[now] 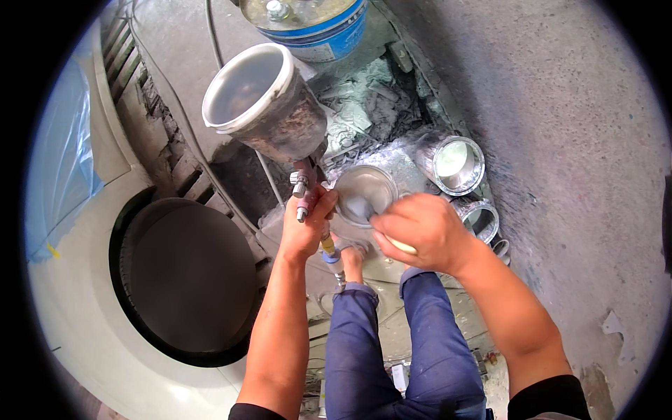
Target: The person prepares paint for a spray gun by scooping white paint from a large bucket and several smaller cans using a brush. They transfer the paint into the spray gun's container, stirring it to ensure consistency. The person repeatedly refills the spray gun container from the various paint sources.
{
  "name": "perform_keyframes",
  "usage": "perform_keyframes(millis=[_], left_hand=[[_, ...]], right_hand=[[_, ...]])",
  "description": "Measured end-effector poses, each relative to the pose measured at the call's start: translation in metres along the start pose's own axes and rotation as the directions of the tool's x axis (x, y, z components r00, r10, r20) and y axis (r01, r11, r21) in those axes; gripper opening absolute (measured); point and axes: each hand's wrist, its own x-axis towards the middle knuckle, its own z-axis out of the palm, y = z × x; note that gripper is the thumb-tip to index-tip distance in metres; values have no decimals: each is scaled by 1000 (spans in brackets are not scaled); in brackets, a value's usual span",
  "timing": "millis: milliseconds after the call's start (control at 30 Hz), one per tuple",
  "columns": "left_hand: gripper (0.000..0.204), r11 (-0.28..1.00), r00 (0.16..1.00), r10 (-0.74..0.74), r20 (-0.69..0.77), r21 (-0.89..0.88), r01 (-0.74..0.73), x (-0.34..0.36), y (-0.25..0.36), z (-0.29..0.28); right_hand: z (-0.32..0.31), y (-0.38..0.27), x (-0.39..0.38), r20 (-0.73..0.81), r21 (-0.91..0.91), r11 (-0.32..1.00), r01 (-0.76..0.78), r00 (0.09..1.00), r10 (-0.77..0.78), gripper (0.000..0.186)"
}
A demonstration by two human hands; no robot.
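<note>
My left hand [308,227] is wrapped round the body of a paint spray gun [302,189]. Above it sits the gun's large, lidless cup [297,119], stained outside and tilted toward the upper left. Below the hand, a yellow and blue air-hose coupling [331,260] hangs from the gun. Closed around the pale handle of a brush [399,245], my right hand [423,231] holds its bristle end inside a round container [365,183] with greyish contents. My left fingertips are close to this container's rim; whether they touch it, I cannot tell.
A blue pail [329,42] with a dirty top stands at the far side. Open paint-crusted cans [458,166] lie at the right, beside a concrete wall [574,140]. Crumpled debris [364,105] fills the corner. A pale car body [91,280] with a dark wheel opening and blue film [63,154] is at left.
</note>
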Motion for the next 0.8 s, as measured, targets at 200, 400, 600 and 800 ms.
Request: perform_keyframes(millis=[200, 400, 600, 800], left_hand=[[17, 994, 995, 101, 20, -33, -100, 2, -5, -11], [16, 995, 993, 92, 67, -46, -89, 2, -6, -17], [11, 991, 988, 128, 88, -36, -126, -4, -6, -16], [9, 963, 963, 268, 2, 14, -268, -8, -14, -10]], right_hand=[[-5, 15, 1, -109, 62, 997, -50, 992, 56, 11], [-8, -3, 0, 190, 176, 980, 90, 974, -123, 19], [-25, 8, 3, 140, 248, 968, -46, 990, 11, 13], [-2, -7, 8, 112, 610, 508, -608, 701, 705, 13]])
